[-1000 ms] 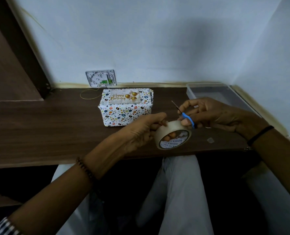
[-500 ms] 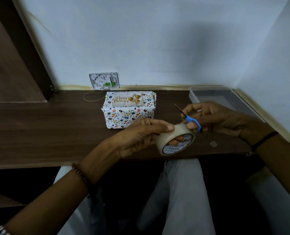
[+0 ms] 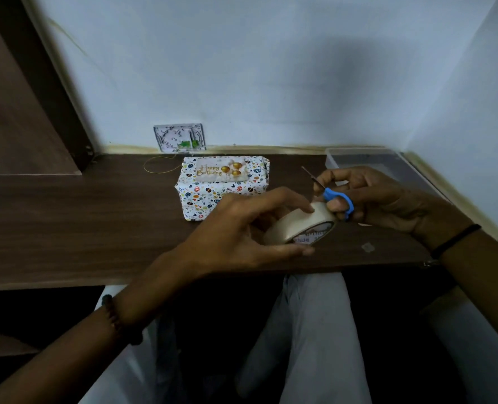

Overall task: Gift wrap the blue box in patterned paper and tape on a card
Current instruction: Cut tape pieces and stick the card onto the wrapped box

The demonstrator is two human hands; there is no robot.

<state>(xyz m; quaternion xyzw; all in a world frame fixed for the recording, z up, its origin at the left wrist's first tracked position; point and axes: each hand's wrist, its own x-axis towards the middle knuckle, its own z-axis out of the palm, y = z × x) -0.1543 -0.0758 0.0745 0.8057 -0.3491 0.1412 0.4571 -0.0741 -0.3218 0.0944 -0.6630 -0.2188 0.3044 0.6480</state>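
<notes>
At centre frame, the left hand (image 3: 242, 228) is gripping a roll of pale tape (image 3: 297, 224), forefinger on its rim and thumb beneath. The right hand (image 3: 387, 199) is holding small blue-handled scissors (image 3: 337, 199), fingers curled round the handles and blades pointing to the upper left. The roll's printed label is too blurred to read. Just behind the left hand, the box (image 3: 221, 193), already wrapped in patterned paper, is sitting on a dark wood-grain desk (image 3: 67, 223). A card (image 3: 221, 170) reading "Happy Birthday" in gold, beside gold balloons, is lying on its top. A tape scrap (image 3: 367, 247) is lying near the desk's front edge at right. A clear tray (image 3: 367, 160) is occupying the upper right corner, where pale blue walls (image 3: 271, 68) are meeting. A socket plate (image 3: 179, 138) is showing above a loop of yellow thread (image 3: 157, 168).
</notes>
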